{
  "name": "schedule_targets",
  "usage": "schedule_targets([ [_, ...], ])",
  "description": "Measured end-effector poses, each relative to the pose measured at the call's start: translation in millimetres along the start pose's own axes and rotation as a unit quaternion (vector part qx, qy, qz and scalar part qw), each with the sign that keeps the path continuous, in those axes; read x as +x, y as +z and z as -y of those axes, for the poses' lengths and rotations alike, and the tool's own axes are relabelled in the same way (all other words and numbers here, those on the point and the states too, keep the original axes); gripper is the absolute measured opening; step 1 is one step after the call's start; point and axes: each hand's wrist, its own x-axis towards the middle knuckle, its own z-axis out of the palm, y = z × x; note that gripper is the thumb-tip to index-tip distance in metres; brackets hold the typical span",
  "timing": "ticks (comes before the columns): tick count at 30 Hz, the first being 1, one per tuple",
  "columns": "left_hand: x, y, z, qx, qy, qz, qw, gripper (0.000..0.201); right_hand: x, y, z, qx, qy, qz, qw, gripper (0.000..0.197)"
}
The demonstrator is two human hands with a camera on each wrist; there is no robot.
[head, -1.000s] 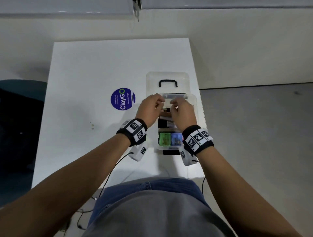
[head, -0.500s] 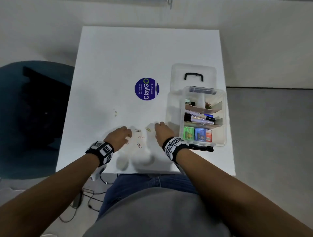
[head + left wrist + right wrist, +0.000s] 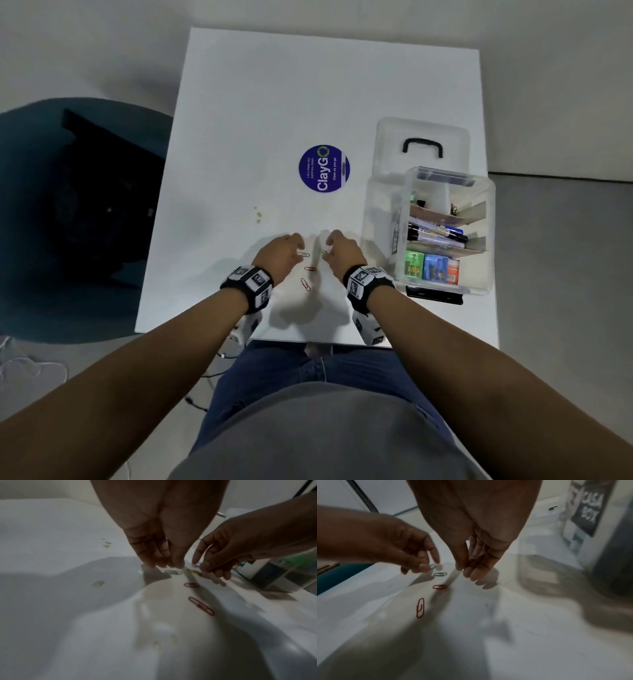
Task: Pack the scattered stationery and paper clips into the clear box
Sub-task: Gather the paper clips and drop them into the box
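Observation:
Several coloured paper clips lie on the white table (image 3: pixel 239 102) between my hands. My left hand (image 3: pixel 300 247) pinches one small clip (image 3: pixel 432 566) just above a green clip (image 3: pixel 173 572) that lies flat. My right hand (image 3: pixel 328 250) has thumb and fingertips closed on a yellow clip (image 3: pixel 193 572) at the table surface. Two red clips (image 3: pixel 310 269) (image 3: pixel 305 284) lie nearer to me. The clear box (image 3: pixel 490 260) stands open to the right, holding markers and small coloured boxes.
The box's clear lid (image 3: pixel 387 144) with a black handle lies behind the box. A round purple sticker (image 3: pixel 323 168) sits mid-table. A dark teal chair (image 3: pixel 68 205) is left of the table. The table's near edge is just below my wrists.
A second ago both hands were at the box; they came down to the clips near the front edge. Since half a second ago they have drawn closer together, each pinching a clip.

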Motion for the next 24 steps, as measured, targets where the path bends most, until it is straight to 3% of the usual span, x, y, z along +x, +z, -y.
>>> schedule_targets([
  [5, 18, 8, -4, 0.089, 0.026, 0.039, 0.995, 0.017, 4, 9, 8, -0.108, -0.037, 0.003, 0.993, 0.025],
  [9, 15, 12, 4, 0.128, 0.060, 0.039, 0.989, 0.015, 3, 8, 12, -0.187, -0.031, 0.020, 0.982, 0.038],
  [17, -17, 2, 18, 0.055, 0.097, 0.078, 0.991, 0.014, -5, 19, 8, -0.058, -0.080, 0.072, 0.993, 0.023],
  [24, -29, 9, 14, 0.045, 0.128, 0.080, 0.988, 0.020, -9, 29, 13, -0.185, -0.112, 0.066, 0.974, 0.025],
])
